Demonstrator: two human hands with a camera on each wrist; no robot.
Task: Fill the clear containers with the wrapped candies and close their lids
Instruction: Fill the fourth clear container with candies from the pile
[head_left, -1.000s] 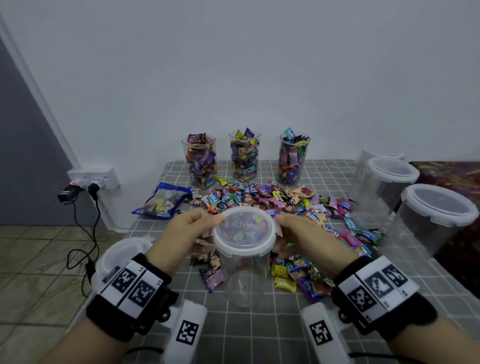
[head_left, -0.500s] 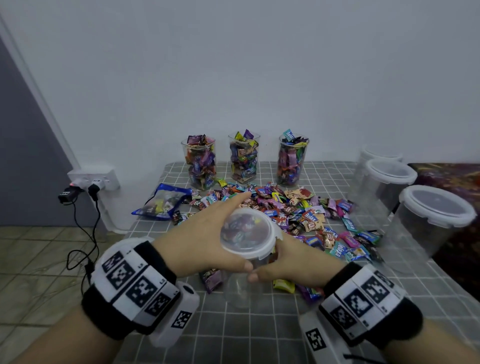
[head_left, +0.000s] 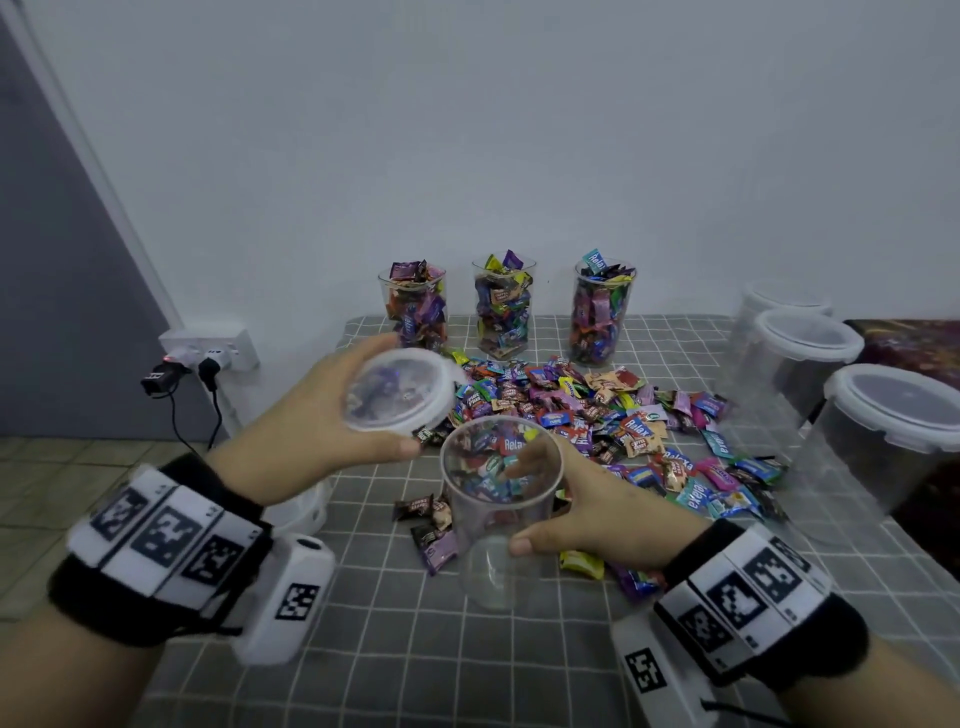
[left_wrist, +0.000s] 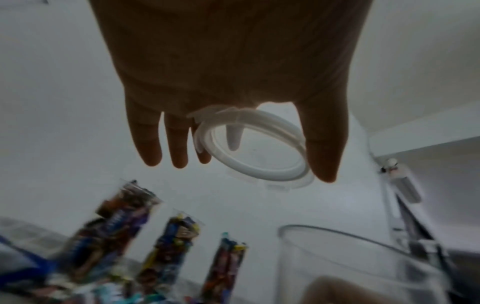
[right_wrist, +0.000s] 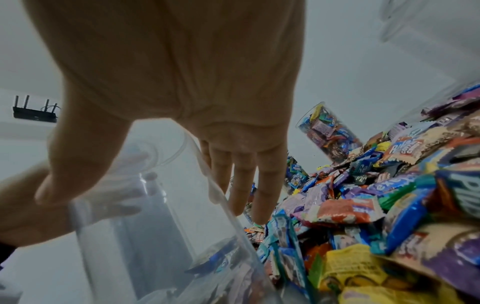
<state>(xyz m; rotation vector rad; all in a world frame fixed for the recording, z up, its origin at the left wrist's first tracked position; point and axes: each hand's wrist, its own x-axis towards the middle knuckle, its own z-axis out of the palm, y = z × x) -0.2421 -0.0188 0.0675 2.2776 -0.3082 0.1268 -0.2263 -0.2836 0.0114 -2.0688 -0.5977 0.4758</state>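
A clear empty container (head_left: 498, 519) stands upright on the grey checked tablecloth (head_left: 405, 654), its mouth uncovered. My right hand (head_left: 571, 499) wraps round its wall, thumb in front and fingers behind, as the right wrist view shows on the container (right_wrist: 161, 205). My left hand (head_left: 322, 421) holds the round white-rimmed lid (head_left: 400, 389) up and to the left of the container, gripped by its rim between thumb and fingers; the lid (left_wrist: 254, 148) shows clearly in the left wrist view. A heap of wrapped candies (head_left: 613, 415) lies just behind and right of the container.
Three tall clear containers packed with candies (head_left: 504, 306) stand by the wall. Larger lidded clear containers (head_left: 893, 431) line the right edge. Another white lid or container (head_left: 306, 509) sits at the left table edge, and a wall socket with plugs (head_left: 208, 353) is on the left.
The lid sat on the container with both hands at its rim. My left hand has lifted it off and carried it up and left. My right hand has shifted to hold the container's wall.
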